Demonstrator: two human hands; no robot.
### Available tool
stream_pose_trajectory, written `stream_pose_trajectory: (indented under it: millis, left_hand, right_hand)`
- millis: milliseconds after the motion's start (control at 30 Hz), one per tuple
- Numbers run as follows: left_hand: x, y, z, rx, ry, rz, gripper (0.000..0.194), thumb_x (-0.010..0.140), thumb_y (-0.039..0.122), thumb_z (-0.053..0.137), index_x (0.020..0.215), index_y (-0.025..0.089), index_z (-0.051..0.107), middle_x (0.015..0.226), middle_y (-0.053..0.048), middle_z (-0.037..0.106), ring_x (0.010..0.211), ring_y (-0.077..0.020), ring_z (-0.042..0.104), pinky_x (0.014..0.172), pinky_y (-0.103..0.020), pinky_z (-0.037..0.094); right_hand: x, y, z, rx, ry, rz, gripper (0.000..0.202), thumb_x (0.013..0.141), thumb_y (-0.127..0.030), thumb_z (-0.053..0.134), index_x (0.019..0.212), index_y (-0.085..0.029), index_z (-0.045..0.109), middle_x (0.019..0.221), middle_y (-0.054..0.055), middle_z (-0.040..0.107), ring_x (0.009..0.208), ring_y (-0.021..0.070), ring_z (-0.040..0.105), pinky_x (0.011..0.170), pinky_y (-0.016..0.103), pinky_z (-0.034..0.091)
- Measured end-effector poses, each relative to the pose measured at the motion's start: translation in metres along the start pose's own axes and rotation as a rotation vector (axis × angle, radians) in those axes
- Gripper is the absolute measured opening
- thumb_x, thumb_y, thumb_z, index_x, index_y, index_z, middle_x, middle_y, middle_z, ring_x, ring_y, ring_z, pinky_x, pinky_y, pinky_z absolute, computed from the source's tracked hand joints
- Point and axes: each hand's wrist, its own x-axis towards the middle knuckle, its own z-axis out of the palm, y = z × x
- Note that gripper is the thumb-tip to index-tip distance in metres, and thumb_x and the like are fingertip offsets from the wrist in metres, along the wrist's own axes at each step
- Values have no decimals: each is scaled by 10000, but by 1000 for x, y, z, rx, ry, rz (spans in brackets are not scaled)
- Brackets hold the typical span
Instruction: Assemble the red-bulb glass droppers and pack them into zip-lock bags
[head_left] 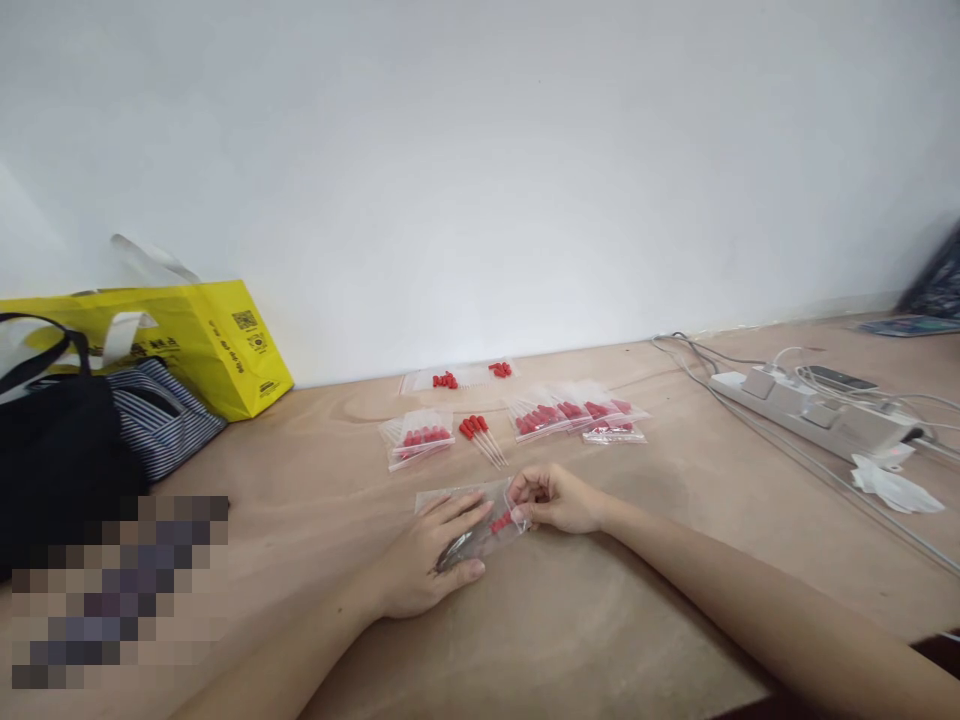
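My left hand (442, 555) lies palm down, fingers stretched out, across a clear zip bag (487, 545) on the wooden table. Several red-bulbed droppers show inside this bag near its right end; their thin stems are hidden. At that end, my right hand (553, 500) pinches the bag's edge between thumb and fingers. Just beyond the hands lie several loose droppers (481, 440) with red bulbs and thin pale stems. To their left is a filled zip bag (421, 437), and to their right more filled bags (562, 412) overlap in a row.
Against the white wall lie a clear bag (416, 382) and more red bulbs (500, 370). A yellow shopping bag (225, 345), striped cloth (165, 410) and black bag (71, 460) stand at left. A power strip (810, 412) with cables, a phone (840, 378) and crumpled tissue (896, 487) are at right.
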Motion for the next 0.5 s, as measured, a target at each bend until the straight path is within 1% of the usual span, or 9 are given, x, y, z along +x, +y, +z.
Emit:
stream_pose_trajectory:
  millis: [100, 200, 267, 400, 500]
  left_hand:
    - [-8, -6, -5, -53, -9, -4, 660, 764, 504, 504, 1326, 271, 248, 1398, -45, 247, 1254, -257, 252, 1003, -437, 266]
    - [-14, -10, -8, -72, -44, -16, 646, 754, 516, 513, 1310, 284, 277, 1373, -41, 304, 1239, -261, 282, 998, -444, 271]
    - [-15, -11, -8, -84, -53, -15, 625, 762, 509, 507, 1303, 282, 293, 1369, -39, 312, 1240, -260, 281, 1003, -440, 264]
    - [-13, -10, -9, -99, -54, 5, 604, 768, 498, 505, 1297, 277, 313, 1372, -40, 307, 1244, -256, 275, 1009, -433, 256]
    - [-12, -8, -11, -99, -72, 19, 628, 743, 507, 533, 1289, 271, 333, 1379, -48, 292, 1246, -268, 267, 1009, -439, 249]
  right_hand:
    - [-3, 2, -13, 19, -27, -17, 350, 599, -429, 680, 734, -142, 530, 578, -39, 538, 505, 62, 487, 525, 206, 393]
    - [-9, 2, -27, 16, -23, -9, 332, 586, -407, 696, 700, -127, 560, 577, -28, 551, 508, 61, 481, 521, 202, 384]
    - [-11, 2, -34, 2, -9, 25, 323, 565, -389, 714, 691, -120, 587, 587, -18, 564, 512, 65, 483, 517, 202, 380]
    - [-14, -2, -39, -84, -36, 97, 336, 560, -386, 716, 753, -118, 653, 584, -5, 577, 507, 71, 473, 496, 198, 364]
    - [-14, -4, -38, -159, -76, 96, 341, 570, -398, 704, 768, -122, 673, 561, -9, 561, 485, 63, 439, 458, 184, 331]
